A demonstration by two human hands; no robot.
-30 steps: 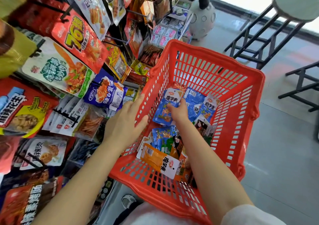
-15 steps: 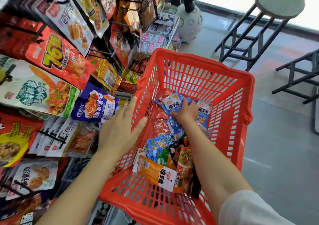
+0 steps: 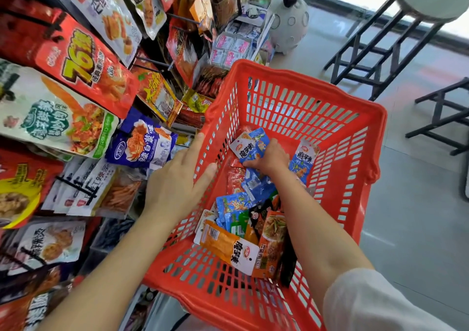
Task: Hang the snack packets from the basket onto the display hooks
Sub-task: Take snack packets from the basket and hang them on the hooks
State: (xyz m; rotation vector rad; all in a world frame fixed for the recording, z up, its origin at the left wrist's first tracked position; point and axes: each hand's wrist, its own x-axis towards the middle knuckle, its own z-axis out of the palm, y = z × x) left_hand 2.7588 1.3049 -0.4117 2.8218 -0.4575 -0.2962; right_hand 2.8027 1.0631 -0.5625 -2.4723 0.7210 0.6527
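Your right hand (image 3: 270, 159) pinches a blue packet (image 3: 251, 145) deep in the red basket (image 3: 355, 117), while your left hand (image 3: 177, 186), fingers spread on its rim, sits nearer the display hooks (image 3: 152, 62) leftward.
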